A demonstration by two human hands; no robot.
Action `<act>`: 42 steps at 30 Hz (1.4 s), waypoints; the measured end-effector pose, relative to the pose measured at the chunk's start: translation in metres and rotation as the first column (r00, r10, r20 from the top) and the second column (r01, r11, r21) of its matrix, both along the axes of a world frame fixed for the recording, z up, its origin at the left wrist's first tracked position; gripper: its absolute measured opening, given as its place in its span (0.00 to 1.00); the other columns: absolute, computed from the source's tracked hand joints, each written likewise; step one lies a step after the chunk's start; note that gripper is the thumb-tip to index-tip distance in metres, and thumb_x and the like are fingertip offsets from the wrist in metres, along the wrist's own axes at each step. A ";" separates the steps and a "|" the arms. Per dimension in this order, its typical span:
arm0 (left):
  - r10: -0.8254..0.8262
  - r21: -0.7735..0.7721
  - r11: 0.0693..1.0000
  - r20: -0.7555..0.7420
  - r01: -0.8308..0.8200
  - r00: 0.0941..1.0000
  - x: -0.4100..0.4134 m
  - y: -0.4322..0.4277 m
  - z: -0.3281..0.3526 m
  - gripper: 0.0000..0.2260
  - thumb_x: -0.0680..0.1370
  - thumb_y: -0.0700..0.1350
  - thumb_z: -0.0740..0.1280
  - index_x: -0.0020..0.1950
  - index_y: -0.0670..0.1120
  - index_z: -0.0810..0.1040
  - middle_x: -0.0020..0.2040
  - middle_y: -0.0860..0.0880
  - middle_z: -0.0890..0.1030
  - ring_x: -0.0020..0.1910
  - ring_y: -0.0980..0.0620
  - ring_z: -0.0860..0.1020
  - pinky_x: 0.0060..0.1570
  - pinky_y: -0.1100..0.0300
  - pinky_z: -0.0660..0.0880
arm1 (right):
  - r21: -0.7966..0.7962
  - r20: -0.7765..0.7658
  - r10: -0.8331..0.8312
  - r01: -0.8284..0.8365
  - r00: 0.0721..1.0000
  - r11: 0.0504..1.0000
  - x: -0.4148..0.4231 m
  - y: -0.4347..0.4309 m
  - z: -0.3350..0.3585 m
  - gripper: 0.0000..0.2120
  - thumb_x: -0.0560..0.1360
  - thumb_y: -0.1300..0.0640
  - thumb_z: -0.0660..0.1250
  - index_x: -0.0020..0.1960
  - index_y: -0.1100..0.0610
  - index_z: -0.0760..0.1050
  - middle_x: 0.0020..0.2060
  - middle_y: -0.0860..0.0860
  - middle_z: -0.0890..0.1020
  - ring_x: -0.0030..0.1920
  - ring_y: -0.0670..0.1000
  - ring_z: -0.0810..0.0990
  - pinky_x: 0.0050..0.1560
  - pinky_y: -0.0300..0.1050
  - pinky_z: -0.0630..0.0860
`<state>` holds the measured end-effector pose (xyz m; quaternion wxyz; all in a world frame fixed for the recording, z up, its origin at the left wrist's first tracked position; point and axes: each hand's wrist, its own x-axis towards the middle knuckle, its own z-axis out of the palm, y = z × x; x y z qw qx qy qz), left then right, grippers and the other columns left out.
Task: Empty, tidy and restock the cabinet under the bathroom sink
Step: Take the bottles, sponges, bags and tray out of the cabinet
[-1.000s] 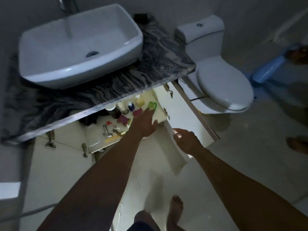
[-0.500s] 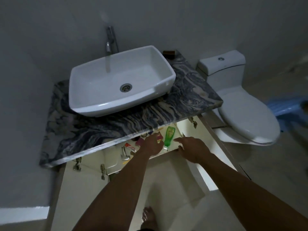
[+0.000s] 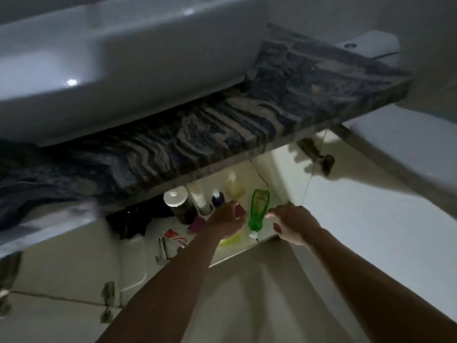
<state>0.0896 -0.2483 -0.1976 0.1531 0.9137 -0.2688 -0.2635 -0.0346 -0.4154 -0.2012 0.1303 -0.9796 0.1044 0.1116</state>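
The cabinet under the marble counter stands open, and its pale shelf holds several toiletries. A green bottle lies on its side near the shelf's front right, white cap toward me. My left hand reaches in just left of it, fingertips at a small maroon item; its grip is hidden. My right hand hovers right of the green bottle, fingers stretched toward it and holding nothing.
At the back stand a white-lidded jar, a dark blue bottle and a yellow bottle. A red-and-white tube, metal tool and dark cloth lie left. The basin overhangs; the toilet is right.
My head has dropped closer to the cabinet, so more of the shelf shows. The left hand shifted from the green bottle to the maroon item; the right hand came in beside the bottle.
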 end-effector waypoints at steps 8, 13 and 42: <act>0.158 -0.322 0.943 0.220 -0.081 0.963 0.096 -0.040 -0.144 0.31 0.76 0.52 0.70 0.75 0.45 0.64 0.71 0.43 0.70 0.67 0.44 0.71 0.59 0.58 0.70 | -0.048 0.127 -0.025 0.031 0.992 0.998 0.055 -0.027 -0.169 0.27 0.77 0.57 0.63 0.71 0.36 0.66 0.71 0.47 0.73 0.65 0.51 0.76 0.63 0.51 0.76; 0.269 -0.509 0.854 0.261 -0.105 0.927 0.148 -0.057 -0.184 0.33 0.72 0.47 0.75 0.70 0.38 0.64 0.67 0.39 0.69 0.64 0.41 0.72 0.55 0.57 0.70 | -0.104 0.042 0.068 -0.063 0.997 0.993 0.082 -0.031 -0.222 0.36 0.78 0.64 0.62 0.79 0.42 0.53 0.80 0.47 0.51 0.77 0.55 0.58 0.75 0.49 0.61; -0.034 -0.581 0.765 0.395 0.278 0.918 0.126 -0.075 -0.182 0.31 0.72 0.49 0.76 0.69 0.43 0.66 0.63 0.43 0.75 0.60 0.45 0.74 0.53 0.57 0.71 | 0.478 0.572 -0.475 0.199 0.668 0.856 0.016 -0.020 -0.204 0.23 0.80 0.51 0.65 0.72 0.53 0.63 0.63 0.48 0.76 0.63 0.47 0.74 0.65 0.48 0.72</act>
